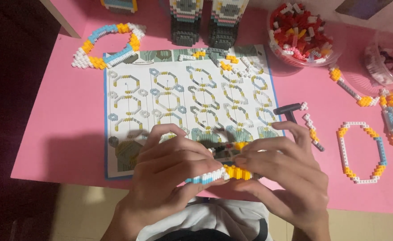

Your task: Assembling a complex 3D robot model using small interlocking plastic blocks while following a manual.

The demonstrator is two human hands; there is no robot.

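Observation:
Both hands hold one small brick strip (225, 174) of white, light blue and yellow pieces over the near edge of the pink table (62, 120). My left hand (169, 172) grips its white and blue end from the left. My right hand (283, 172) pinches the yellow end, fingers curled over the top. Under the hands lies a printed instruction sheet (187, 98) with ring diagrams; its lower part is hidden by my fingers.
A finished brick ring (361, 151) lies right of my hands, another ring (107, 44) at the far left. A small grey hammer tool (289, 109), loose strips (349, 88), a clear tub of red and white bricks (301, 33) and two built block figures (205, 22) stand farther back.

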